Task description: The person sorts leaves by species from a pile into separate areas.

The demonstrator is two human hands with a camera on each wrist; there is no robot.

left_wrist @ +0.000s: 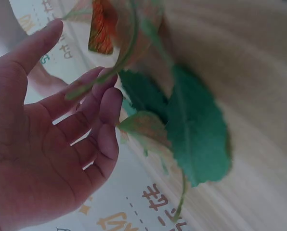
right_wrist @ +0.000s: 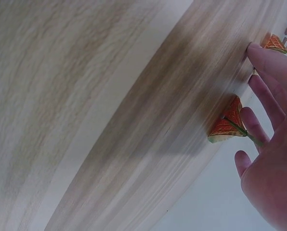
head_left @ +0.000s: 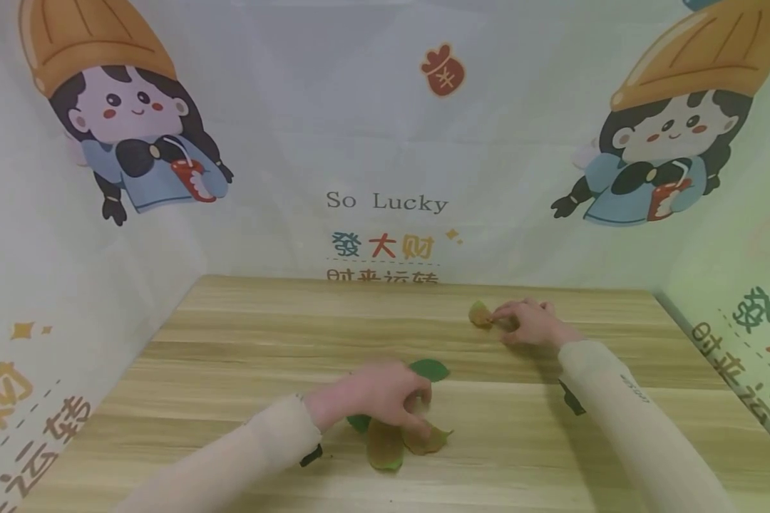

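My left hand (head_left: 385,392) hovers over a loose cluster of leaves, thumb spread from loosely bent fingers. Under it lie a brownish leaf (head_left: 385,445), a second brownish leaf (head_left: 428,439) by the fingertips, and a green leaf (head_left: 431,369) behind. In the left wrist view, a serrated green leaf (left_wrist: 196,127) stands out beside the fingers, and a stem crosses in front of them. My right hand (head_left: 529,322) reaches low over the table's far right, fingertips at a small brownish leaf (head_left: 479,314). The right wrist view shows a reddish leaf (right_wrist: 226,122) with its stem beside the lower fingers.
The leaves lie on a wood-grain table (head_left: 263,320). A white printed cloth (head_left: 282,142) with cartoon figures and lettering rises behind the table and along both sides. Dark straps (head_left: 572,399) show under the sleeves.
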